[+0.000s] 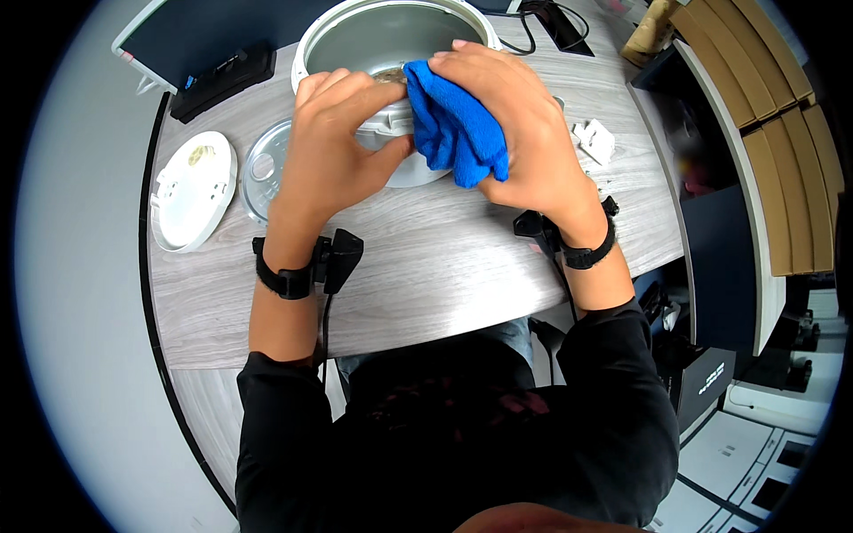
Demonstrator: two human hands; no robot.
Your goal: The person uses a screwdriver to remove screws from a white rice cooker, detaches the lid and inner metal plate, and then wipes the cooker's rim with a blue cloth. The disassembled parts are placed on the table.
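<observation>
A round white appliance pot [391, 44], like a rice cooker body without its lid, stands at the far middle of the desk with its grey inside facing up. My left hand [330, 147] grips its near rim, the thumb below the edge and the fingers over it. In my right hand [529, 120] is a bunched blue cloth [451, 124], pressed against the pot's near right side. The right fingers wrap over the cloth's top, and part of the front rim is hidden behind it. Black straps with small devices circle both my wrists.
A white oval lid part [194, 191] and a round translucent disc [260, 173] lie at the left. Small white pieces [595, 140] sit to the right. A black case [222, 84] and cables [524, 27] are behind; brown boxes [786, 169] fill the right-hand shelf.
</observation>
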